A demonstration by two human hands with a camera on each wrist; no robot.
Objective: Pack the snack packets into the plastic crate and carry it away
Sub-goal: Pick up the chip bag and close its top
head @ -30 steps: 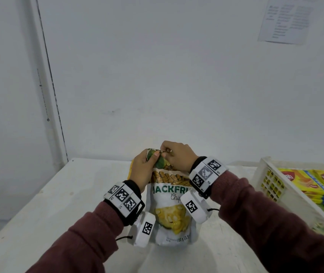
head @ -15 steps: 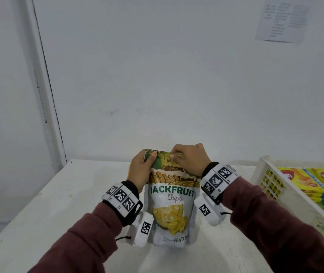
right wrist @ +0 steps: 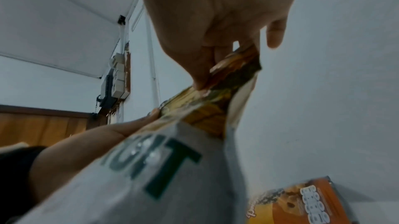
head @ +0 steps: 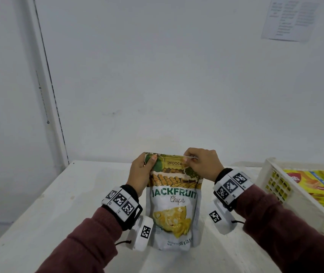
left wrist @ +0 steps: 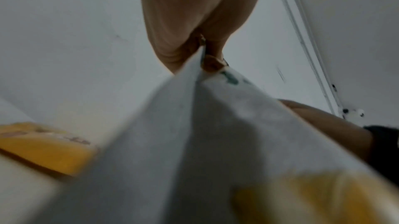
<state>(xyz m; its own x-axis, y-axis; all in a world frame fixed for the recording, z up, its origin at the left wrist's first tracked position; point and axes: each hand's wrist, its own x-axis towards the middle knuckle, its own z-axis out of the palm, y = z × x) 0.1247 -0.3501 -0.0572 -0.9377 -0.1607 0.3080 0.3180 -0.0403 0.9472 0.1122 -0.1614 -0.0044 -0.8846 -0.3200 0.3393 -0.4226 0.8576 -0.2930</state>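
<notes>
Both forearms reach forward in maroon sleeves, each wrist wrapped in a black band carrying white marker blocks. The left hand (head: 140, 174) grips the top left corner of the jackfruit chips packet (head: 174, 209), thumb across its front. The right hand (head: 203, 163) pinches the top right edge, fingers curled over it, knuckles up.

The head camera looks forward and down from above the worktop (head: 58, 203), facing the white wall, with both hands and the upright jackfruit chips pouch (head: 174, 205) centred low and the plastic crate (head: 271, 174) at the right edge. The left wrist camera sits very close under the left hand (left wrist: 194, 14), looking up along it at the blurred pouch edge and wall. The right wrist camera looks likewise up the right hand (right wrist: 220, 14); all three views share the pouch's top edge and both hands.
</notes>
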